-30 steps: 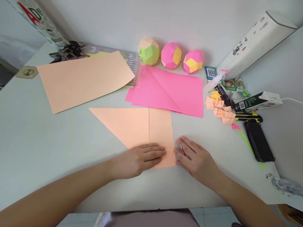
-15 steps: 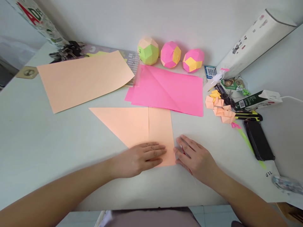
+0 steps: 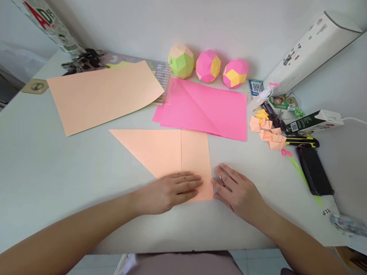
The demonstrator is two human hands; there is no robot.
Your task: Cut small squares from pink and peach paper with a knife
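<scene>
My left hand lies flat on a folded sheet of peach paper, fingers stretched out and pointing right. The sheet has a triangular part reaching left and a straight upright seam near its middle. At the sheet's right edge is my right hand, its fingertips touching or very close to that edge. A thin red stick-like tool is tucked between the fingers of this hand; most of it is hidden, so its exact kind cannot be made out.
Behind lie pink sheets and a larger peach sheet. Three paper balls stand against the wall. To the right are small folded paper pieces, a yellow-black cutter, a black case and a green-white carton.
</scene>
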